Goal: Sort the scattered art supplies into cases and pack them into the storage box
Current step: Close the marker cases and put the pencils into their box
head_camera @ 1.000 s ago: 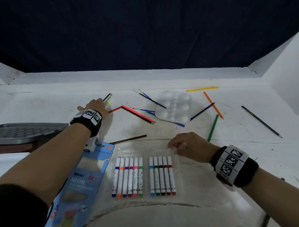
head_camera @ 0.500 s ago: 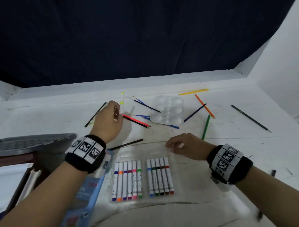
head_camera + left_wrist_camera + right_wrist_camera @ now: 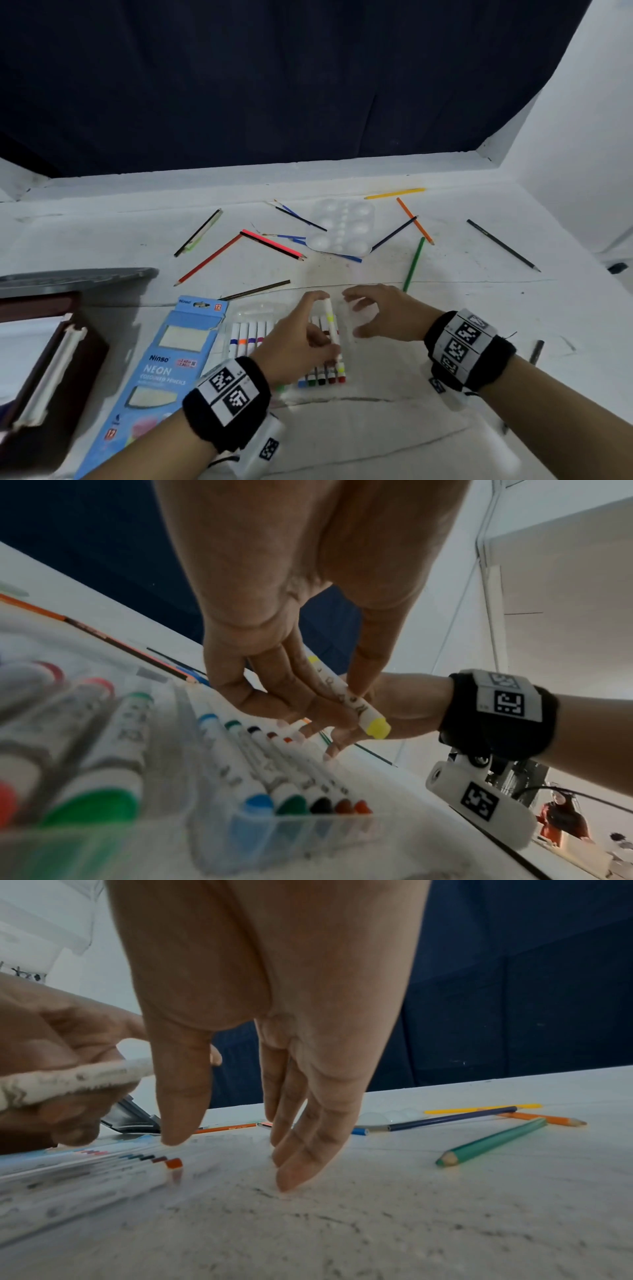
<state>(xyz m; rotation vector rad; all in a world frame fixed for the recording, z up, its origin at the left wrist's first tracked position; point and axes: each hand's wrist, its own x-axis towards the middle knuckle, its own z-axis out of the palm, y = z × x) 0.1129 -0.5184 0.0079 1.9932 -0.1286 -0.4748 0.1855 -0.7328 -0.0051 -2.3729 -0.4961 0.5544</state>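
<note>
My left hand (image 3: pixel 320 330) pinches a white marker with a yellow cap (image 3: pixel 331 325) just above the right row of markers (image 3: pixel 322 378) in the clear marker case (image 3: pixel 251 308). In the left wrist view the yellow marker (image 3: pixel 346 696) lies between the thumb and fingers, over the blue, green, black, brown and red markers (image 3: pixel 291 802). My right hand (image 3: pixel 363 317) stands open at the case's right side. Its straight fingertips (image 3: pixel 291 1177) touch the white surface. A left row of markers (image 3: pixel 246 337) is partly hidden by my left hand.
A blue Neon pencil box (image 3: pixel 164 370) lies left of the case. A dark storage box (image 3: pixel 51 370) and a grey lid (image 3: pixel 75 277) sit at the far left. Several loose pencils, thin brushes and a white palette (image 3: pixel 342 228) are scattered behind; a green pencil (image 3: pixel 493 1141) lies nearest.
My left hand came back from the far pencils to the case, carrying the yellow marker. My right hand uncurled and shifted a little right of the case.
</note>
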